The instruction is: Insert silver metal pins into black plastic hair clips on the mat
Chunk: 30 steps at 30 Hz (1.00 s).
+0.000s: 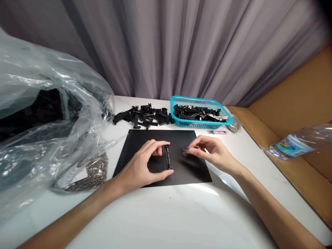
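My left hand (141, 166) grips a narrow black plastic part (167, 157) by its two ends, thumb at the near end and fingertips at the far end. The part is held over a black mat (145, 138). To its right, my right hand (210, 148) has thumb and forefinger pinched together beside a small pile of tiny metal pieces (184, 152) on the mat. Whatever sits between those fingertips is too small to make out.
Behind the mat lie a heap of black plastic parts (145, 116) and a blue basket (202, 124) of similar parts. Pink thread snips (217, 132) lie nearby. Left are a bag of metal pieces (95, 173) and a large plastic bag (77, 76); right, a bottle (295, 143) and cardboard (306, 86).
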Available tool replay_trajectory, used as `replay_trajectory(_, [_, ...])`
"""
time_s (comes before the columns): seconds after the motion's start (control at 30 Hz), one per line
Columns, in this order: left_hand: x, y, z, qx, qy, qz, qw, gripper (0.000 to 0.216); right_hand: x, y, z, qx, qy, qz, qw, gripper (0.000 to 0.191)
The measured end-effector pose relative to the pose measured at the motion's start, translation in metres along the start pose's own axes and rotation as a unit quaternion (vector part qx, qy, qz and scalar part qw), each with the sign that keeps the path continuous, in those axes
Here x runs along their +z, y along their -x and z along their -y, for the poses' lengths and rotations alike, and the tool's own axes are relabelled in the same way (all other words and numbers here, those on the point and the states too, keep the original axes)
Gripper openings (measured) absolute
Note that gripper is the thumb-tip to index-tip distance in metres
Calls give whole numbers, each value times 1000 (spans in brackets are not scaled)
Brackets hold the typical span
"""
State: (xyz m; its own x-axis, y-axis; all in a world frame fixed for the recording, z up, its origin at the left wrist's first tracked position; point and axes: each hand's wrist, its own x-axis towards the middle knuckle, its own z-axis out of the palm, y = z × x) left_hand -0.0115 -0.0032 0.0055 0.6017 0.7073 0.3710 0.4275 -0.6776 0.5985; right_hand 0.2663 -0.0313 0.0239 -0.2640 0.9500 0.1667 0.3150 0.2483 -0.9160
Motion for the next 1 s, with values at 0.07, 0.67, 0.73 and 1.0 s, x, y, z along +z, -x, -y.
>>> replay_trajectory(0.07, [-2, 0, -2, 22, -14, -7, 1000, 64, 8, 3, 4, -12, -38, 0, 999, 21])
replay_trajectory(0.67, [0, 2, 2, 35, 6, 46, 998, 67, 34, 3, -13, -17, 30, -20, 999, 17])
replay_trajectory(0.73, [0, 1, 2, 40, 0, 44, 998, 67, 35, 3, -12, -23, 24, -17, 999, 17])
replay_trajectory(1.0, [0, 1, 0, 52, -15, 52, 997, 62, 38, 4, -11, 23, -47, -24, 998, 23])
